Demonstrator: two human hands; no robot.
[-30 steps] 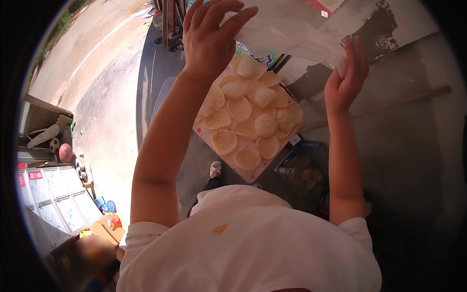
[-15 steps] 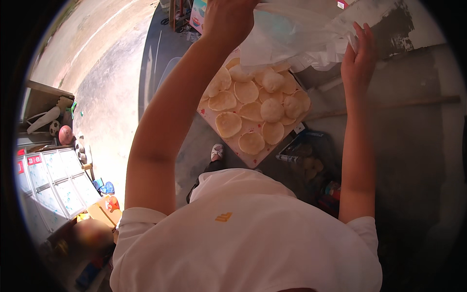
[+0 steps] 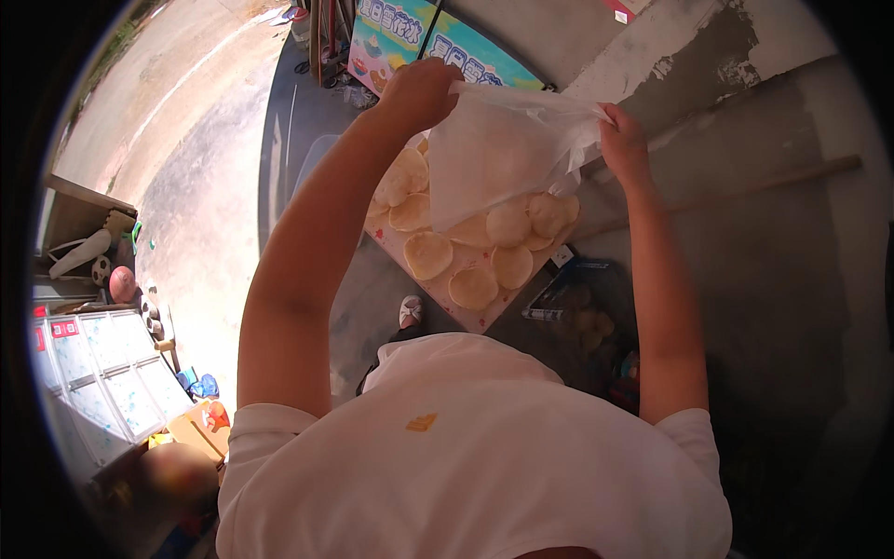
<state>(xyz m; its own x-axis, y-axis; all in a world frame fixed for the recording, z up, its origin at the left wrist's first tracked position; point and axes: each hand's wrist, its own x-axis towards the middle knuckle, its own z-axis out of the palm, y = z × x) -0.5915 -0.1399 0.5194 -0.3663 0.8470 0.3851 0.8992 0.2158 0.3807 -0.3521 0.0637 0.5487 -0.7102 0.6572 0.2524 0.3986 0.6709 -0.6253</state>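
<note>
A thin translucent white plastic bag (image 3: 507,140) is stretched between my two hands and hangs down. My left hand (image 3: 421,93) is closed on its upper left corner, while my right hand (image 3: 624,144) grips its crumpled upper right edge. Below the bag stands a small table (image 3: 482,319) with a pink flower-patterned top. Several round, pale flatbreads (image 3: 428,255) lie spread over it, a few puffed up and some overlapping. The bag hides those toward the far side, with faint shapes showing through it.
Beyond the table stands a colourful printed panel (image 3: 489,61). A long wooden pole (image 3: 745,193) lies to the right, and a dark box (image 3: 582,289) sits right of the table's near corner. At left are a white-framed panelled object (image 3: 116,340), a basketball (image 3: 122,284) and a soccer ball (image 3: 101,270).
Both hands have come down and nearer, the right also leftward. The bag has dropped in front of the flatbreads, hanging flatter and covering more of them. My right hand's fingers have closed on its edge.
</note>
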